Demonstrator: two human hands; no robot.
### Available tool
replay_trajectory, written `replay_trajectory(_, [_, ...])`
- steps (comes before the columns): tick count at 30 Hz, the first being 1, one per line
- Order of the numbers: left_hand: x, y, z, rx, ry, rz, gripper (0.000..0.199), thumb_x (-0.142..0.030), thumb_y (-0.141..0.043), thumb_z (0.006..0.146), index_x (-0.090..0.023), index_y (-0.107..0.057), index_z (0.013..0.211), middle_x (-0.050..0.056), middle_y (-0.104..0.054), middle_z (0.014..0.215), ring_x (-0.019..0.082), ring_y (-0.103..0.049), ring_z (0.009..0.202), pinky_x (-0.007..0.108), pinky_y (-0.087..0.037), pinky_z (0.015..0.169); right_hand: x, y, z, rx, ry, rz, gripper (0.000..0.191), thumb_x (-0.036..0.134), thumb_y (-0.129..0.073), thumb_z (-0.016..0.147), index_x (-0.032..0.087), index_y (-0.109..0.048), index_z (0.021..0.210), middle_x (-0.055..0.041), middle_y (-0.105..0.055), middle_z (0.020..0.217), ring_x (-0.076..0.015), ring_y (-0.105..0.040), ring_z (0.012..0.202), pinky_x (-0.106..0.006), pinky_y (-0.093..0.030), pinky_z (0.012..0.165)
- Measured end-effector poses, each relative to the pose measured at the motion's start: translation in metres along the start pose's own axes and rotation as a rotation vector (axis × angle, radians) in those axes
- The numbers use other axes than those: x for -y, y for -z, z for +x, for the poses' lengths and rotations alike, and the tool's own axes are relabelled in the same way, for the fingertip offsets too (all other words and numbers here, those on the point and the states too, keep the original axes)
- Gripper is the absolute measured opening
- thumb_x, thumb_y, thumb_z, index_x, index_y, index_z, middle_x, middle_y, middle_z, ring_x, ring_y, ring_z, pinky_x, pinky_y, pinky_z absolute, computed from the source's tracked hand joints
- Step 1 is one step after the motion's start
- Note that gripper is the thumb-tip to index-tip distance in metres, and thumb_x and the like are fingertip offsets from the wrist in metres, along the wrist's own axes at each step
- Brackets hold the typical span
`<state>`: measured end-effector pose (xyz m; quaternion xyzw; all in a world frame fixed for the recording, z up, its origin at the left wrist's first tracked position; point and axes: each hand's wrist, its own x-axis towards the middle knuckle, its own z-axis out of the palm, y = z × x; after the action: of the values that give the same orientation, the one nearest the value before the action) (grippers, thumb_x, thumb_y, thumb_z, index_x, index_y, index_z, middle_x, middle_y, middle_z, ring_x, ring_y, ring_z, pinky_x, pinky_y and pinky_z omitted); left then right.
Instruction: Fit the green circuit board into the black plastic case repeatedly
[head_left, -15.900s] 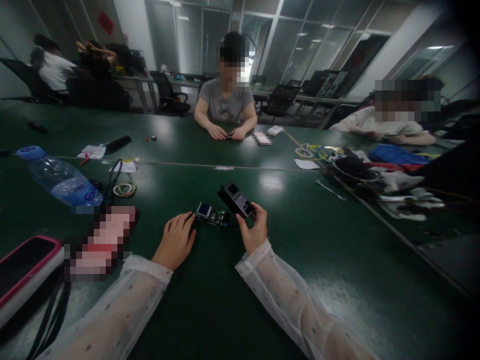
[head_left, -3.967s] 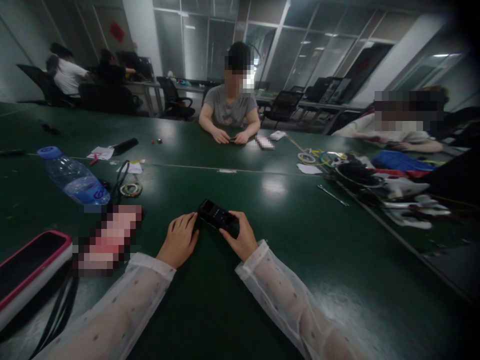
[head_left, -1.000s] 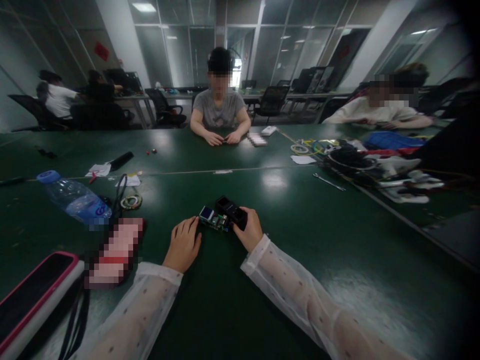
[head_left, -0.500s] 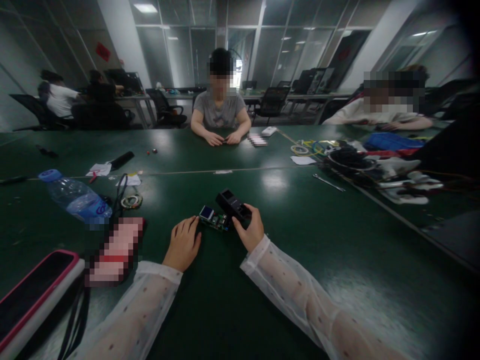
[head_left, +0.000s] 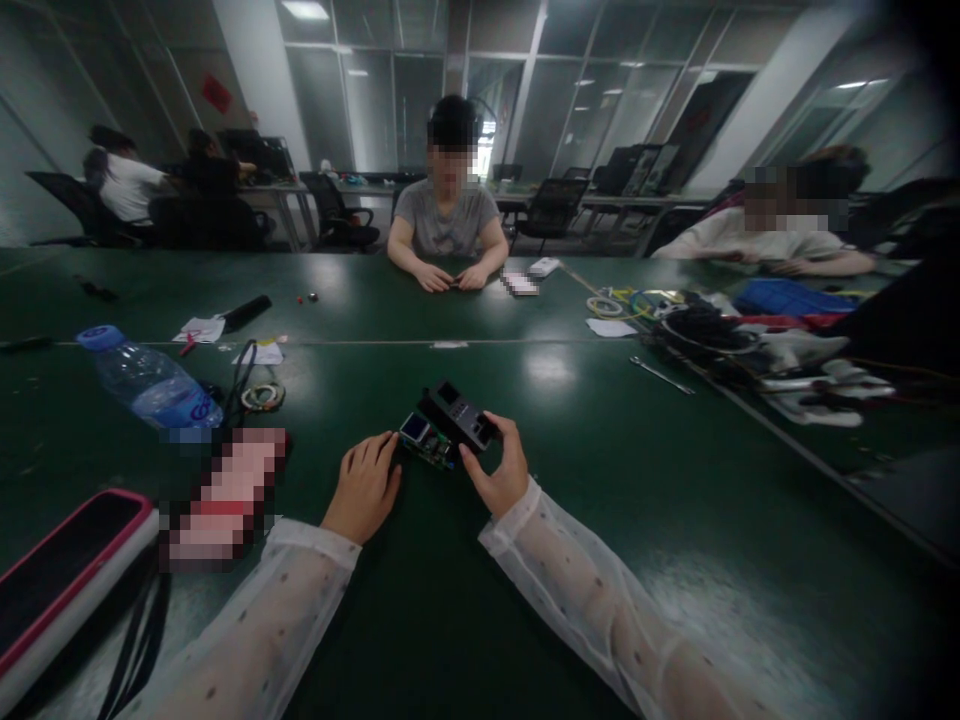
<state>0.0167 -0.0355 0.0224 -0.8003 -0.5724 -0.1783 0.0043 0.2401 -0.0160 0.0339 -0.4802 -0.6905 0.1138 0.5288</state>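
Note:
A small green circuit board (head_left: 429,447) with a little square screen lies on the dark green table. Close along its far right side is a black plastic case (head_left: 459,412) with a square window and small cut-outs. My right hand (head_left: 504,470) has its thumb and fingers at the near right end of this case, gripping it lightly at the corners. My left hand (head_left: 364,488) rests palm down with the fingers stretched out, their tips at the board's left end. Whether the case touches the board cannot be made out.
On the left are a water bottle (head_left: 154,380), a pink phone-like item (head_left: 229,495), a bracelet (head_left: 262,397) and a pink-edged device (head_left: 71,580). A wrench (head_left: 661,375) and heaped cables (head_left: 701,325) lie right. A person (head_left: 448,220) sits opposite.
The black case has moved slightly left and flatter, closer along the circuit board, and my right hand's thumb and fingers now sit nearer its end. My left hand has stayed in place.

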Motion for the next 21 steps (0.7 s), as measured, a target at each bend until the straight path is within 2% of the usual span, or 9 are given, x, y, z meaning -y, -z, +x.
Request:
replay_trajectory(9, [0.001,-0.001,0.000,-0.021,-0.006,-0.024,0.042,-0.026,-0.038,0.094,-0.018,-0.039,0.135,0.013,-0.048,0.134,0.027,-0.043,0.124,0.047,-0.036,0.101,0.005,-0.003,-0.003,0.129,0.089,0.007,0.051,0.025,-0.060,0.080,0.021,-0.038,0.126,-0.0116,-0.051,0.115,-0.0261,-0.054,0.108,-0.046,-0.049,0.091])
replay_trajectory(21, [0.000,-0.004,0.000,-0.008,0.012,0.010,0.043,-0.029,-0.036,0.095,-0.015,-0.039,0.136,0.013,-0.048,0.134,0.027,-0.043,0.124,0.046,-0.036,0.101,-0.005,-0.009,-0.003,0.251,0.074,0.000,0.051,0.022,-0.063,0.078,0.020,-0.040,0.123,-0.0112,-0.052,0.112,-0.0264,-0.054,0.104,-0.048,-0.050,0.088])
